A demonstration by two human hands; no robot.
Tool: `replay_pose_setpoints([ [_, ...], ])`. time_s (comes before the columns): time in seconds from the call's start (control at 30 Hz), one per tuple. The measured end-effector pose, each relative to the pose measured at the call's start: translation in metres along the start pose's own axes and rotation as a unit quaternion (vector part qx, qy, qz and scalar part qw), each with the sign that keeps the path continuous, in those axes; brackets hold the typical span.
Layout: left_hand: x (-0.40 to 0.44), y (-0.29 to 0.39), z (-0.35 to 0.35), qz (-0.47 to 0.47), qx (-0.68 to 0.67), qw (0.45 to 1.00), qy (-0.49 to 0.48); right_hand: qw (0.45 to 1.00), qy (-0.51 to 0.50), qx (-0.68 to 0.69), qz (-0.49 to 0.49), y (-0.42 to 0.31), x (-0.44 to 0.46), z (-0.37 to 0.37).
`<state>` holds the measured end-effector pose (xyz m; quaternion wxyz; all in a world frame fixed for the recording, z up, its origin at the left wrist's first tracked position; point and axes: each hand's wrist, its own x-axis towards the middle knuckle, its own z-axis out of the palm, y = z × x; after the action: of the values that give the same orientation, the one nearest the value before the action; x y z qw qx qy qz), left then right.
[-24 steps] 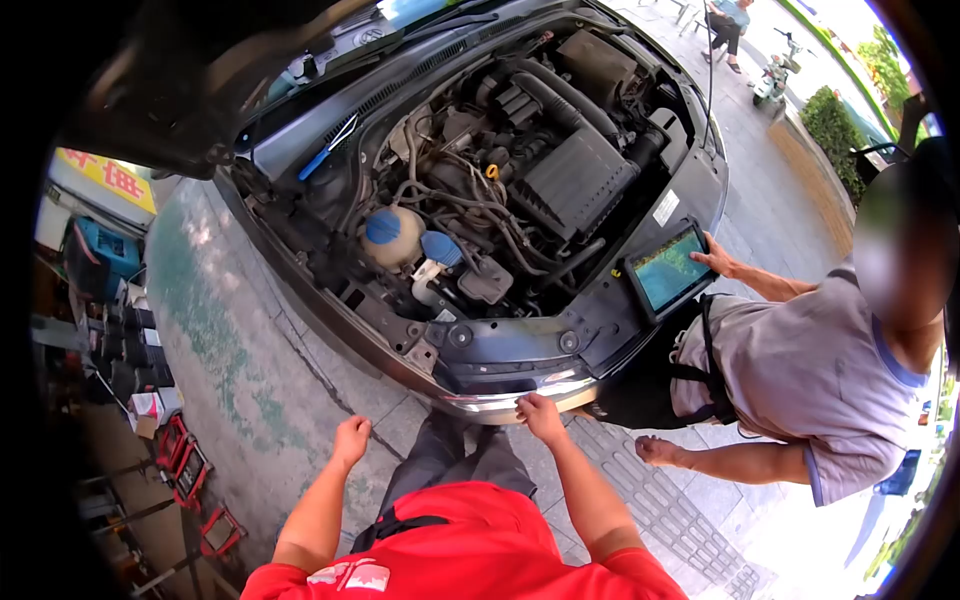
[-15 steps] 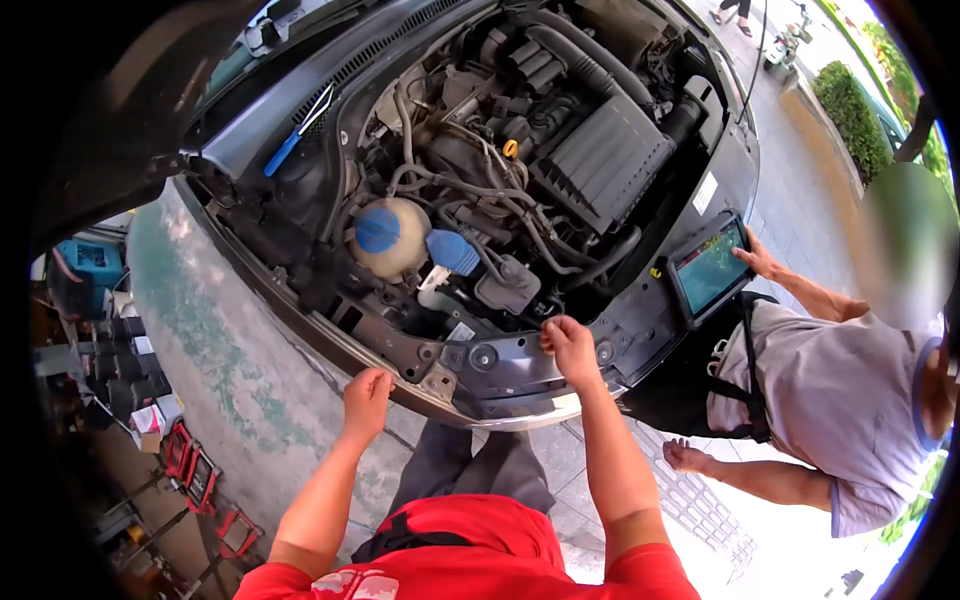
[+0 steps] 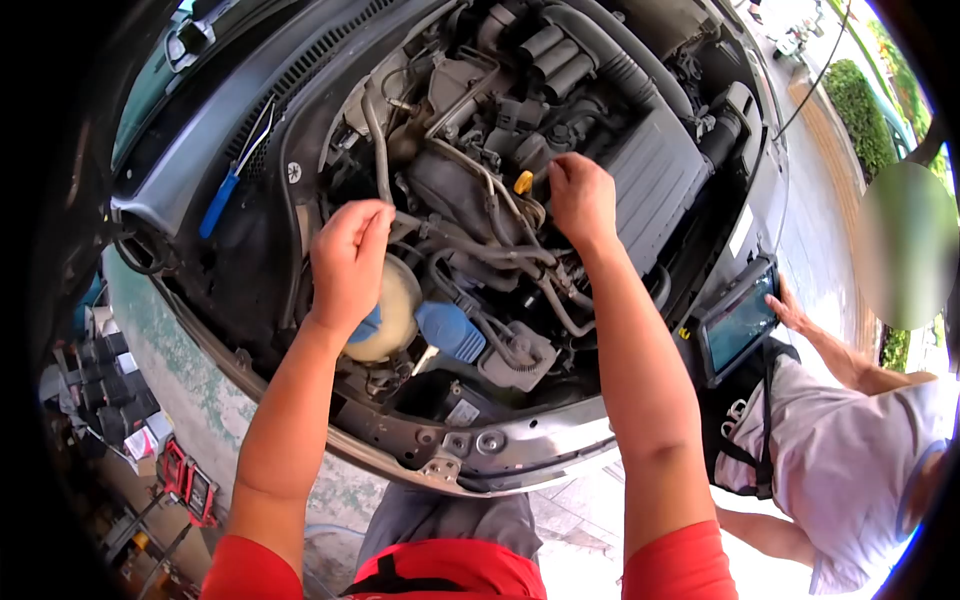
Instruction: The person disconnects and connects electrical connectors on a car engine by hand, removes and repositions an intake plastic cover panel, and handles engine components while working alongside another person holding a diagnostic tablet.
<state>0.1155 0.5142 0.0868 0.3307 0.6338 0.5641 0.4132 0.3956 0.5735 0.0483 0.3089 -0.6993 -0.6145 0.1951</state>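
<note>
Both of my hands are over the engine bay of a car. My left hand is closed, thumb and fingers pinched together, above the cream coolant tank and beside a grey hose. It partly covers the tank's blue cap. Fingers curled, my right hand hovers close to the yellow dipstick handle, left of the black ribbed engine cover. Whatever is between the fingers of either hand, if anything, is too small or hidden. A blue washer-fluid cap shows between my forearms.
A tool with a blue handle and slim metal ends lies by the windscreen cowl. At the right, another person's hand holds a tablet at the car's front edge. A red tool case and clutter sit at the lower left.
Both my hands have moved forward, from the front edge to deeper over the engine. My view has shifted closer to the bay. The other person still holds the tablet.
</note>
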Motion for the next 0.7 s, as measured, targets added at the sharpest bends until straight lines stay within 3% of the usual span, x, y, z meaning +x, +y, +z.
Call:
replay_pose_setpoints([
  [0.1, 0.062, 0.005, 0.028, 0.066, 0.031, 0.997, 0.029, 0.998, 0.002, -0.052, -0.026, 0.005, 0.059, 0.023],
  [0.23, 0.144, -0.016, 0.072, 0.106, 0.135, 0.985, -0.004, 0.982, -0.097, -0.162, 0.014, -0.004, 0.104, 0.042],
  [0.37, 0.203, -0.05, 0.114, 0.13, 0.242, 0.954, -0.116, 0.965, -0.184, -0.183, 0.039, 0.002, 0.134, 0.065],
  [0.6, 0.242, -0.076, 0.148, 0.191, 0.305, 0.896, -0.262, 0.96, -0.23, -0.143, 0.065, 0.011, 0.151, 0.076],
  [0.7, 0.255, -0.075, 0.153, 0.164, 0.332, 0.869, -0.328, 0.951, -0.273, -0.134, 0.049, 0.018, 0.161, 0.078],
])
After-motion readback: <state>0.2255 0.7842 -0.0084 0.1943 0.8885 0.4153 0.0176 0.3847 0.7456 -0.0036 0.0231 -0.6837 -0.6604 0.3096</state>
